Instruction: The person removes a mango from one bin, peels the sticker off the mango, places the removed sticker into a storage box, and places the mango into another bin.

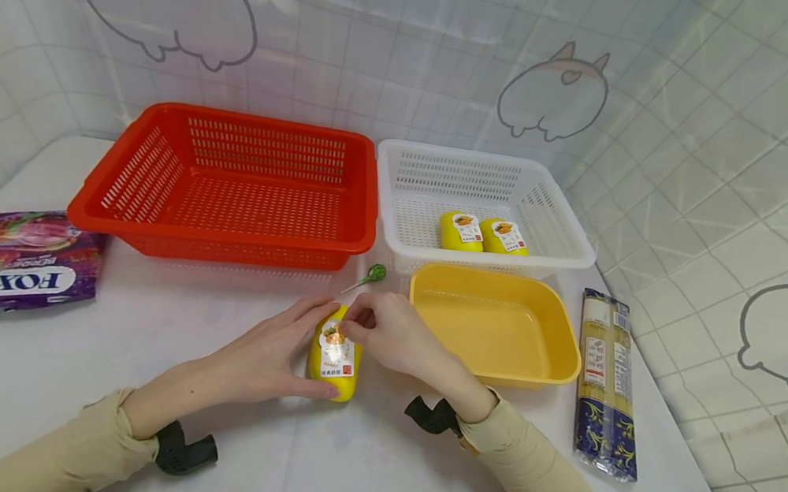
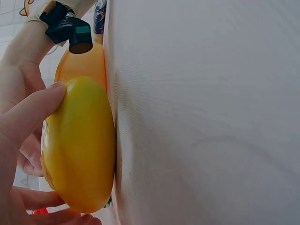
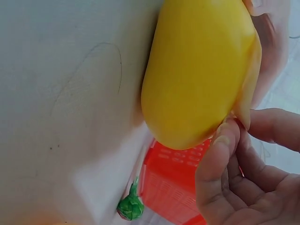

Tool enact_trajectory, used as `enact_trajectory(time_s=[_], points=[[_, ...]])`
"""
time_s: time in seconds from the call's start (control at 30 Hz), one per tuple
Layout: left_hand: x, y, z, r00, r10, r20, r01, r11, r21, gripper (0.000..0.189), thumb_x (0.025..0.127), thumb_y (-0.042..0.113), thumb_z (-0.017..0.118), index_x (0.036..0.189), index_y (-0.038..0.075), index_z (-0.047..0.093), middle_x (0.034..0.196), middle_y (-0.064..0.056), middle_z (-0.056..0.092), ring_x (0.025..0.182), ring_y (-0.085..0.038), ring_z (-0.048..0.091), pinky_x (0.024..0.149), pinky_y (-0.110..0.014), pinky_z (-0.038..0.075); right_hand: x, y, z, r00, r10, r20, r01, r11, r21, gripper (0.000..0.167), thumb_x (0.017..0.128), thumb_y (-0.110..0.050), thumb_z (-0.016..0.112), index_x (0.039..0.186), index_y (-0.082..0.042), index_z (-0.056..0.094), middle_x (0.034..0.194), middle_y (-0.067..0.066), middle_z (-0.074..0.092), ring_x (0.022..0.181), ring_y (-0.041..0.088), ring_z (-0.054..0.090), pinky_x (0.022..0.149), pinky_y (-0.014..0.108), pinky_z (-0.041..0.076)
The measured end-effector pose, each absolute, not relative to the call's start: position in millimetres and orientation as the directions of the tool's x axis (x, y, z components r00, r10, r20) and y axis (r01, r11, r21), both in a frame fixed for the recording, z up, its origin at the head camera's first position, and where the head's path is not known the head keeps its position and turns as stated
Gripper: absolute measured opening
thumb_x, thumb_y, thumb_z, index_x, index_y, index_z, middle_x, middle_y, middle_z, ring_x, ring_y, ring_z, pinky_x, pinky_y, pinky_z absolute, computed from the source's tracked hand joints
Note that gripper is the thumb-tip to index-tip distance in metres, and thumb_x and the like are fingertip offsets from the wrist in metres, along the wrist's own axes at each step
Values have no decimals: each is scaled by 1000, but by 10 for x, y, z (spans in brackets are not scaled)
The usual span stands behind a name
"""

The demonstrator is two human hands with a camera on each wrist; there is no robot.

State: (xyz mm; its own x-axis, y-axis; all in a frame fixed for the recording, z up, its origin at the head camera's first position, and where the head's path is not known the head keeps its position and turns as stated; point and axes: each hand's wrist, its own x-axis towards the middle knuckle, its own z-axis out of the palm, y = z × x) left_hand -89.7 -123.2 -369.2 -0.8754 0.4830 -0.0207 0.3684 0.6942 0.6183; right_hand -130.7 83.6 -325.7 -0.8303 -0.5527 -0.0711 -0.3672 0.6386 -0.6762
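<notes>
A yellow mango-shaped pack (image 1: 346, 385) with a white picture label (image 1: 333, 357) lies on the table. My left hand (image 1: 263, 348) holds it between the thumb at its near end and the fingers at its far end; the left wrist view shows the pack's smooth side (image 2: 82, 145). Over the far end of the pack, my right hand (image 1: 393, 333) pinches at the label's edge. In the right wrist view, the thumb and fingertips (image 3: 220, 143) meet at a raised flap (image 3: 246, 101) along the pack's top. A lollipop (image 1: 376, 273) in a green wrapper lies just beyond the hands.
A red basket (image 1: 224, 236) stands at the back left. The white basket (image 1: 500, 258) beside it holds two similar yellow packs (image 1: 462, 231). Nearer stands a yellow tub (image 1: 497, 363). Noodle packs (image 1: 610, 386) lie far right, a purple FOX'S bag (image 1: 29, 266) far left.
</notes>
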Motion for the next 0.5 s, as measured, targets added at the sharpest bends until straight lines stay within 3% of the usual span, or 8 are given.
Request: enact_trajectory(time_s=[0.17,0.5], points=[[-888,-1237,-3685,-876,482,-24,362,688,629,112,73,66,78,158,10,29,163,-8,29,148,-32,32,113,-61,36,-1292,832,-3265,-829,-554,-76,-367,643,-673,8,95,-18,68,94,-10,68,81,-4,64,75,12,58,66,20,52],[-888,-1241,-3683,-876,482,-24,364,693,623,112,73,65,79,158,10,29,163,-8,29,148,-32,33,113,-60,36,-1267,840,-3265,-819,-571,-60,-393,634,-667,9,97,-18,67,98,-9,66,81,-3,63,74,12,57,63,20,50]])
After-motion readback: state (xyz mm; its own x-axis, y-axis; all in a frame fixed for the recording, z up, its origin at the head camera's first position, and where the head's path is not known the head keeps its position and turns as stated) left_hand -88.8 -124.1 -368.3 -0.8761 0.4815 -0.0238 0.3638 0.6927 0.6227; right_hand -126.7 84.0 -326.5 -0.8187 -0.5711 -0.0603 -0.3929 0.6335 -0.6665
